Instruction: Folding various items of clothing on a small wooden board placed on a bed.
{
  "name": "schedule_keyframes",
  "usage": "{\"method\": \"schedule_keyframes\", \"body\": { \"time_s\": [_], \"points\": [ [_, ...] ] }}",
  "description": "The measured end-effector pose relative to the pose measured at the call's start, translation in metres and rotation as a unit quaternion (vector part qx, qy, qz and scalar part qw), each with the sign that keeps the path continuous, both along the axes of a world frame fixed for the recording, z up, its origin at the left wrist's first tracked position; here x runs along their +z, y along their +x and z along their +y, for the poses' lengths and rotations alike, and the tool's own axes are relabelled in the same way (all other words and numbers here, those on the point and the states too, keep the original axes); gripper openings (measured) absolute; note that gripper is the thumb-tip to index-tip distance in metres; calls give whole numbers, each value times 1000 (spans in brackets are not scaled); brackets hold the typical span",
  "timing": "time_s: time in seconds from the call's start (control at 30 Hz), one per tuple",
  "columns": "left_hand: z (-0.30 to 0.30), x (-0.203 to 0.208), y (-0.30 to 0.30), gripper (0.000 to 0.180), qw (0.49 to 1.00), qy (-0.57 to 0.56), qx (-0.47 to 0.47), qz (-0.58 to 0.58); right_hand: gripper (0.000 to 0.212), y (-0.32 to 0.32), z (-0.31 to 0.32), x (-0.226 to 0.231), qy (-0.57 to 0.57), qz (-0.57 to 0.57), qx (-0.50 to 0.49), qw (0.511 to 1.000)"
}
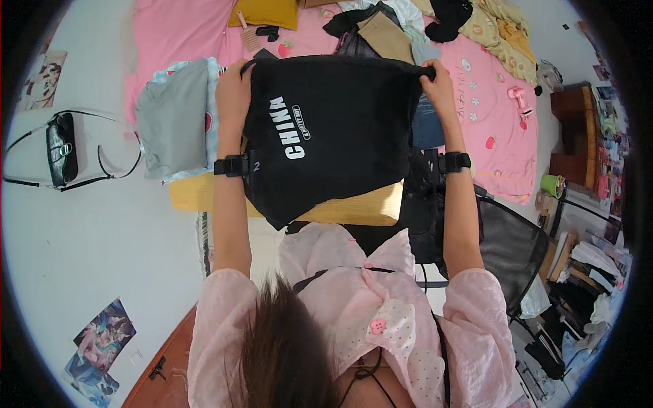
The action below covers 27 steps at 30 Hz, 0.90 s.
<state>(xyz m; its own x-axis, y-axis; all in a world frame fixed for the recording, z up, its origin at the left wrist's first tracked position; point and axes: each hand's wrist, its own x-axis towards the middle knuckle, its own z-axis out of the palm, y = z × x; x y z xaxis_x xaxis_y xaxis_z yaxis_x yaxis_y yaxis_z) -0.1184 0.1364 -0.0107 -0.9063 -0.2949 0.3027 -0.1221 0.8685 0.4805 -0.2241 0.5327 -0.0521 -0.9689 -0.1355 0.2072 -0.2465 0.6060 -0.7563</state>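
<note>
Holding a black garment point(333, 115) up and spread out in front of the body, directly between the two hands. Gripped at its upper left corner by the left hand point(233, 88), closed around the cloth with the fingertips mostly hidden behind it. Pinched at its upper right corner by the right hand point(439, 85), with thumb and fingers drawn together on the edge. Stretched nearly straight along the top from one hand to the other; hanging toward the body below, well under the level of both hands, and tapering to a point at the lower left. Marked with white lettering on the left half, nearer to the left hand. Hanging in front of a yellow wooden tabletop point(360, 211), covering much of it from view; hard to tell whether touching it. Just beside the left hand, to its left, a grey folded cloth point(173, 119) on top of a blue-and-white patterned cloth point(213, 102). Partly hidden behind the garment, close below the right hand, some blue denim point(427, 126). Around both wrists, black straps point(233, 165). Farther off, beyond the hands, a bed point(500, 136) with a pink strawberry-print sheet, strewn with heaped clothes point(384, 37).
</note>
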Motion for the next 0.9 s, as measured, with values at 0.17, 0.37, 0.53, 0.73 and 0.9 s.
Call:
{"method": "schedule_keyframes", "body": {
  "time_s": [0.17, 0.37, 0.53, 0.73, 0.9],
  "points": [
    [13, -3, 7, 17, 991, 122, 20, 53, 22, 1, -9, -4, 114, 146, 56, 981],
    [-2, -4, -7, 14, 983, 102, 50, 143, 20, -31, -20, 9, 68, 160, -1, 985],
    [-9, -36, 0, 21, 994, 77, -31, 72, 20, -39, -37, -11, 60, 125, 25, 990],
    [8, -33, 13, 23, 997, 76, 28, 5, 29, -20, -64, -22, 78, -28, 132, 988],
    [36, -34, 20, 32, 949, 237, 30, 207, 57, 11, -88, -10, 26, 71, 72, 995]
  ]
}}
